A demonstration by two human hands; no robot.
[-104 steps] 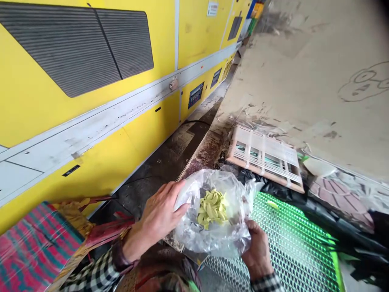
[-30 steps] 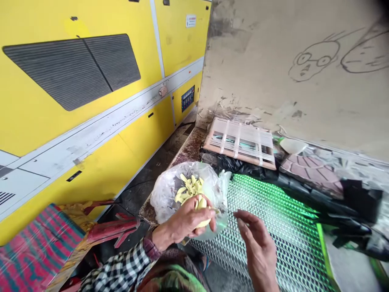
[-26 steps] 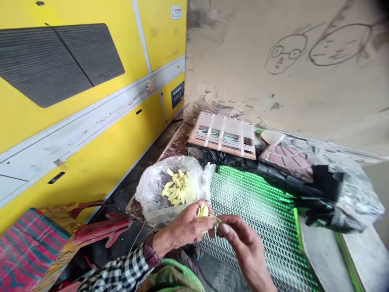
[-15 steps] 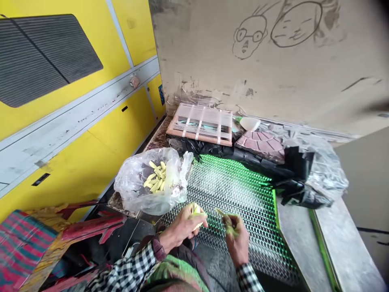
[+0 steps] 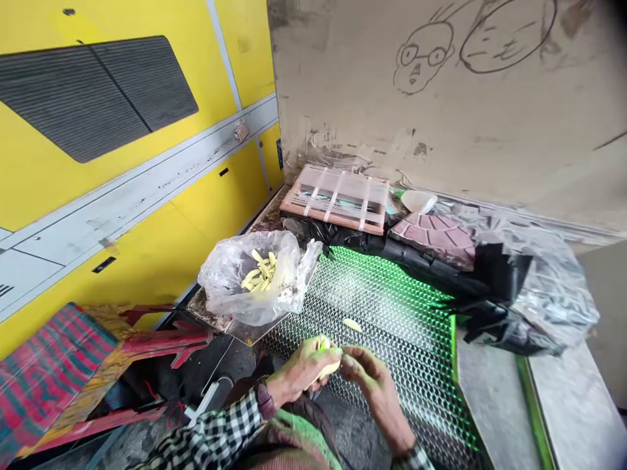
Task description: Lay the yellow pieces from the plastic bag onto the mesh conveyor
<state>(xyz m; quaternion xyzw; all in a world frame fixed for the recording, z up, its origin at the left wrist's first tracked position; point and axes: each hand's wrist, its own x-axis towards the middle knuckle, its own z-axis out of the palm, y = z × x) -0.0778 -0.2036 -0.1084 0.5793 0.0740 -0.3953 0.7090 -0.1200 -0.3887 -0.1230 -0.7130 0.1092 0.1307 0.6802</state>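
Note:
My left hand (image 5: 306,367) is closed around a few pale yellow, banana-shaped pieces (image 5: 329,371), whose ends stick out past the fingers. Close against its fingertips, my right hand (image 5: 368,373) has thumb and fingers pinched together; what lies between them is hidden. One loose pale yellow piece (image 5: 351,324) rests on the metal mesh belt (image 5: 386,313), just beyond both hands. To the left, a clear plastic bag (image 5: 230,261) stands with its mouth spread, and several more such pieces (image 5: 260,271) are heaped inside.
Behind the belt, a strapped flat panel (image 5: 343,196), a pink segmented piece (image 5: 434,236) and a white scoop-like item (image 5: 418,201) lie on black plastic (image 5: 360,238). Cardboard (image 5: 343,85) rises at the back, a yellow machine (image 5: 196,196) at left. Metal plates (image 5: 494,385) flank the belt at right.
A yellow piece that was in my right hand now lies on the belt. That hand has moved left to meet my left hand. The camera view has shifted a little.

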